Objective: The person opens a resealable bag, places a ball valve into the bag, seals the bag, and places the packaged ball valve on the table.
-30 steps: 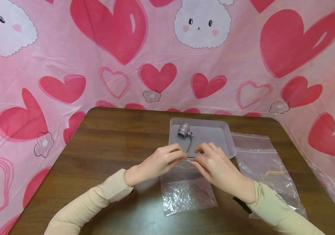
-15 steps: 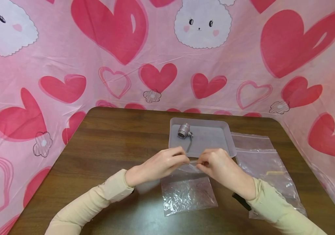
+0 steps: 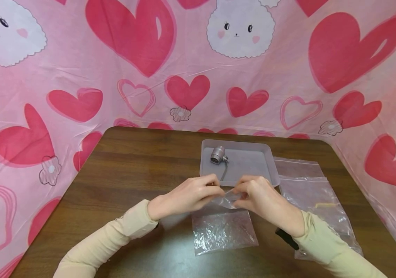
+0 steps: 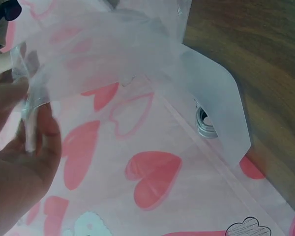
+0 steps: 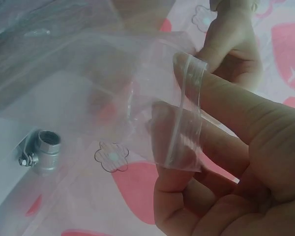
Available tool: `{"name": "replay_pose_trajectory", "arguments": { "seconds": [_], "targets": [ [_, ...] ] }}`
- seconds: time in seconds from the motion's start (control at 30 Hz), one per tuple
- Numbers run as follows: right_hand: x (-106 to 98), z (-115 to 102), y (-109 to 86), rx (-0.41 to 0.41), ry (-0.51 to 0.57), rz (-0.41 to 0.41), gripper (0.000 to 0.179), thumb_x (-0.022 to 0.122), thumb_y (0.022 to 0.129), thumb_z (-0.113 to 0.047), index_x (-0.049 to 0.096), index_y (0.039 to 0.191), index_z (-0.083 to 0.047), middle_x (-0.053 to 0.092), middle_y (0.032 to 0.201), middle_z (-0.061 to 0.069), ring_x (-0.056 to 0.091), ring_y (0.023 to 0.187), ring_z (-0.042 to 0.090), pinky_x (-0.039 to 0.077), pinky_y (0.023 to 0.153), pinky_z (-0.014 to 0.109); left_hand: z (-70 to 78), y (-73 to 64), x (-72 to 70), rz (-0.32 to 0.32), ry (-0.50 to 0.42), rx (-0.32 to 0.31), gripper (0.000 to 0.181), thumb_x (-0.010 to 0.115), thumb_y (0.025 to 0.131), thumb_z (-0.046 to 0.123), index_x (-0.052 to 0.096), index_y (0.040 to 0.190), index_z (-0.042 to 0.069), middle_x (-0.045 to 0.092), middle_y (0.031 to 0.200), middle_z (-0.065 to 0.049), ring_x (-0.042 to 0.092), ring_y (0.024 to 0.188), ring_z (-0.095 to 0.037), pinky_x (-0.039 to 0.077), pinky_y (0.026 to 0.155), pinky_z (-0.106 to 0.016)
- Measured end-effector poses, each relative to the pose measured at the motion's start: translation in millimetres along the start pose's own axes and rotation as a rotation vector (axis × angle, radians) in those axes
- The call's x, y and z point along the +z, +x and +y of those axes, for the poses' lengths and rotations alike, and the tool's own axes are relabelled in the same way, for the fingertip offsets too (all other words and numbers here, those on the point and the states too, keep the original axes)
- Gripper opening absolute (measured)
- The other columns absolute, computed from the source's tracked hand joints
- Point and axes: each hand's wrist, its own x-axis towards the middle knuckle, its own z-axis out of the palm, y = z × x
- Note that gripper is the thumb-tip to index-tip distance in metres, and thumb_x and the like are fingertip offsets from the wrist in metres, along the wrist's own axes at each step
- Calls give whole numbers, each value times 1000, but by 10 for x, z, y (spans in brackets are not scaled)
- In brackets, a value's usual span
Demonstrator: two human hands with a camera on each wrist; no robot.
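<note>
A clear zip-lock bag (image 3: 223, 231) lies flat on the table at its lower end, its top edge raised between both hands. My left hand (image 3: 191, 195) pinches the bag's upper left edge. At the opposite side, my right hand (image 3: 263, 200) holds the top edge between thumb and fingers. The right wrist view shows the zip strip (image 5: 179, 115) near the thumb, with fingertips seen through the film. Just beyond the hands, a silvery metal valve fitting (image 3: 218, 154) with a thin grey lever (image 3: 224, 170) lies in a shallow translucent tray (image 3: 250, 164).
More clear zip-lock bags (image 3: 309, 193) lie overlapping to the right of the tray, one showing a yellow mark (image 3: 325, 204). Brown wooden table (image 3: 142, 162) extends to the left. Pink heart-patterned cloth (image 3: 191, 50) hangs behind and around the table.
My right hand has shifted slightly right and nearer the body, its thumb moving away from its fingers. The bag's top edge now spreads between the hands. The left hand has barely moved.
</note>
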Motion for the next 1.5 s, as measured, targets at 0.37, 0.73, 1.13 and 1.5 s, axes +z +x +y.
{"name": "replay_pose_trajectory", "arguments": {
  "seconds": [0.37, 0.73, 1.13, 1.5],
  "targets": [
    [23, 0, 0, 37, 59, -56, 19, 85, 73, -8, 78, 91, -5, 70, 83, 2, 61, 65, -1, 50, 57, 12, -3, -23, 10, -55, 5, -18, 15, 71, 91, 12, 72, 105, 19, 54, 86, 6, 52, 68, -2, 44, 64, -10],
    [12, -7, -13, 51, 79, -71, 20, 85, 74, -8, 78, 92, -6, 69, 84, 1, 58, 64, -5, 49, 55, 12, -2, 6, 1, -50, 90, 20, 7, 73, 90, 23, 70, 97, 21, 56, 86, 7, 52, 67, -2, 45, 61, -15],
    [10, 12, -58, 61, 56, -24, 27, 87, 71, -12, 79, 95, -5, 72, 88, 2, 59, 65, -3, 49, 56, 12, 43, -5, -61, -81, 147, -2, 19, 75, 89, 32, 61, 83, 21, 52, 85, 6, 51, 68, -5, 45, 63, -19],
    [-6, 40, -68, 40, 60, -2, 24, 86, 73, -14, 79, 93, -4, 72, 88, 2, 56, 64, -6, 48, 54, 12, 20, -40, -100, -56, 102, -82, 18, 67, 95, 31, 75, 86, 17, 53, 84, 5, 48, 70, -4, 44, 66, -16]
  ]
}}
